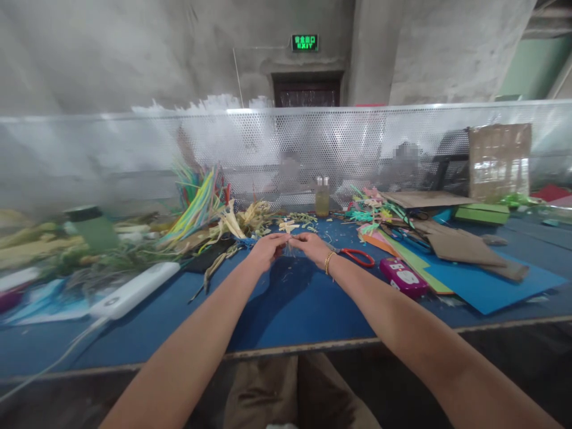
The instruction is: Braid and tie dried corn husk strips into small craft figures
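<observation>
My left hand and my right hand meet over the middle of the blue table, fingertips pinched together. Between them is something small and thin, too blurred to name. Just beyond the fingers lies a pale straw-like piece with crossing strips. Red-handled scissors rest beside my right wrist, which wears a gold bracelet. To the left of my left hand are bundles of dry, straw-coloured husks.
A white power strip with a cable lies left. Colourful strips stand in a bunch behind it. On the right are a purple box, blue paper and cardboard. A bottle stands near the perforated metal screen.
</observation>
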{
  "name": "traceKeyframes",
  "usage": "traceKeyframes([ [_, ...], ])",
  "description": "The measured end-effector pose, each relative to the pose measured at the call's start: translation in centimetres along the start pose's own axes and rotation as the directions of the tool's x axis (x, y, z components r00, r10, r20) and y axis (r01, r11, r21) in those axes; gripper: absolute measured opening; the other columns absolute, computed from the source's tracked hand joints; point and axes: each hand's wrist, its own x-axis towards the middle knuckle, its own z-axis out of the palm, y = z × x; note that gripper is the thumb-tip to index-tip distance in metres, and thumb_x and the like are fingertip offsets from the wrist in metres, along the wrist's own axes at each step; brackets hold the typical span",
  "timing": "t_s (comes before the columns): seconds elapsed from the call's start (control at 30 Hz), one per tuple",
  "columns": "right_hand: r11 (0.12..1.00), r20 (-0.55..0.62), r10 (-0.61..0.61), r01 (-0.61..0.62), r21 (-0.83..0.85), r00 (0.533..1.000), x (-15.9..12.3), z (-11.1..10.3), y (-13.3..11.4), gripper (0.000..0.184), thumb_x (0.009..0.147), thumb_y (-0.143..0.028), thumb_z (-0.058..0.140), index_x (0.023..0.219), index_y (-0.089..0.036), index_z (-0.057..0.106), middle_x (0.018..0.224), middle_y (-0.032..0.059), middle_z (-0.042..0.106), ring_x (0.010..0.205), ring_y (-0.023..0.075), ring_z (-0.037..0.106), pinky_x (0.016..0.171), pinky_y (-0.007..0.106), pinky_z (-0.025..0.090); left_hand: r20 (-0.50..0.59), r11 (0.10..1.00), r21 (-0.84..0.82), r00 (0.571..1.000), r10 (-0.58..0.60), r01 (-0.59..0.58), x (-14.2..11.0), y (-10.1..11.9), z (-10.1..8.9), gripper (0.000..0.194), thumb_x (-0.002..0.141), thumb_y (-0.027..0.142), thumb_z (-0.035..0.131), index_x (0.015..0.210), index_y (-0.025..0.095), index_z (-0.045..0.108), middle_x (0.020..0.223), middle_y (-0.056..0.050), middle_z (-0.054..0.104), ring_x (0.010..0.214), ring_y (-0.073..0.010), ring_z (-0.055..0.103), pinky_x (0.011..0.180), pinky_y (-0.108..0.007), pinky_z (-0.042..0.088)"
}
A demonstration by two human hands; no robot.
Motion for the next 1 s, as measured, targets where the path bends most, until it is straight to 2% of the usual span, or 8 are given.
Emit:
traceKeyframes([
  [0.17, 0.999, 0.053, 0.027, -0.026, -0.023, 0.998, -0.4, -0.1, -0.7, 0.032, 0.064, -0.045, 0.066, 0.065, -0.013, 0.063, 0.054, -0.0052, 0.047, 0.053, 0.0073, 0.035, 0.054, 0.023, 0.027, -0.076, 0.993, -0.112, 0.996, -0.047, 0.038, 0.0, 0.5, 0.2, 0.022, 0.05, 0.017, 0.081, 0.068, 0.013, 0.068, 0.058, 0.001, 0.06, 0.049, -0.0057, 0.048, 0.045, -0.018, 0.033],
  [0.4, 0.974, 0.249, 0.054, 0.004, -0.227, 0.967, -1.0, -0.4, -0.5, 0.023, 0.061, -0.038, 0.071, 0.067, -0.015, 0.071, 0.058, -0.001, 0.061, 0.056, 0.0099, 0.046, 0.057, 0.024, 0.034, -0.285, 0.974, -0.229, 0.957, -0.06, -0.007, 0.3, 1.6, -0.9, 0.013, 0.063, 0.015, 0.072, 0.067, 0.015, 0.06, 0.052, 0.003, 0.053, 0.044, -0.0048, 0.046, 0.041, -0.015, 0.034],
  [0.47, 0.97, 0.231, 0.058, 0.0, -0.244, 0.971, -1.1, -0.4, -0.2, 0.023, 0.062, -0.038, 0.071, 0.067, -0.016, 0.072, 0.058, -0.0004, 0.062, 0.056, 0.0106, 0.047, 0.057, 0.024, 0.034, -0.313, 0.967, -0.255, 0.947, -0.077, -0.005, 0.5, 1.7, -1.2, 0.012, 0.066, 0.015, 0.071, 0.069, 0.016, 0.059, 0.053, 0.003, 0.053, 0.045, -0.0049, 0.047, 0.041, -0.015, 0.035],
  [0.63, 0.985, -0.027, 0.112, -0.115, -0.131, 0.993, -1.0, -0.4, -0.3, 0.031, 0.069, -0.046, 0.064, 0.074, -0.016, 0.073, 0.06, 0.0, 0.061, 0.055, 0.0106, 0.045, 0.055, 0.024, 0.032, -0.288, 0.965, -0.256, 0.949, -0.127, 0.052, 0.6, 1.1, -0.9, 0.012, 0.067, 0.019, 0.072, 0.07, 0.017, 0.06, 0.055, 0.004, 0.052, 0.047, -0.0048, 0.048, 0.043, -0.015, 0.036],
  [0.7, 0.989, -0.077, 0.13, -0.135, -0.055, 0.988, -1.0, -0.4, -0.7, 0.034, 0.069, -0.047, 0.064, 0.078, -0.016, 0.072, 0.064, -0.0001, 0.062, 0.059, 0.0111, 0.046, 0.058, 0.024, 0.034, -0.266, 0.967, -0.25, 0.956, -0.124, 0.055, 0.2, 0.9, -0.4, 0.014, 0.065, 0.02, 0.074, 0.071, 0.017, 0.061, 0.056, 0.005, 0.053, 0.048, -0.0041, 0.047, 0.044, -0.015, 0.035],
  [0.83, 0.989, -0.011, 0.124, -0.123, 0.078, 0.992, -1.2, 0.2, -1.2, 0.026, 0.064, -0.04, 0.07, 0.072, -0.016, 0.069, 0.066, -0.0012, 0.061, 0.061, 0.011, 0.047, 0.063, 0.025, 0.036, -0.163, 0.978, -0.208, 0.986, -0.046, 0.011, -1.2, 0.5, 1.1, 0.023, 0.058, 0.027, 0.079, 0.073, 0.016, 0.065, 0.055, 0.006, 0.052, 0.046, -0.004, 0.042, 0.045, -0.018, 0.034],
  [0.9, 0.986, -0.014, 0.131, -0.129, 0.102, 0.991, -1.4, 0.6, -1.3, 0.022, 0.064, -0.037, 0.068, 0.061, -0.015, 0.065, 0.059, -0.002, 0.057, 0.058, 0.0105, 0.045, 0.062, 0.025, 0.036, -0.14, 0.975, -0.222, 0.99, -0.014, -0.018, -1.9, 0.4, 2.1, 0.027, 0.056, 0.032, 0.08, 0.073, 0.017, 0.066, 0.059, 0.005, 0.057, 0.05, -0.0055, 0.046, 0.049, -0.019, 0.037],
  [1.0, 0.98, 0.005, 0.14, -0.14, 0.143, 0.99, -1.6, 1.1, -1.6, 0.023, 0.064, -0.035, 0.069, 0.056, -0.016, 0.062, 0.059, -0.0011, 0.056, 0.058, 0.0112, 0.045, 0.06, 0.026, 0.036, -0.098, 0.982, -0.186, 0.994, -0.04, 0.021, -2.3, 0.8, 3.2, 0.029, 0.057, 0.039, 0.078, 0.072, 0.017, 0.068, 0.068, 0.0, 0.064, 0.06, -0.011, 0.055, 0.059, -0.024, 0.043],
])
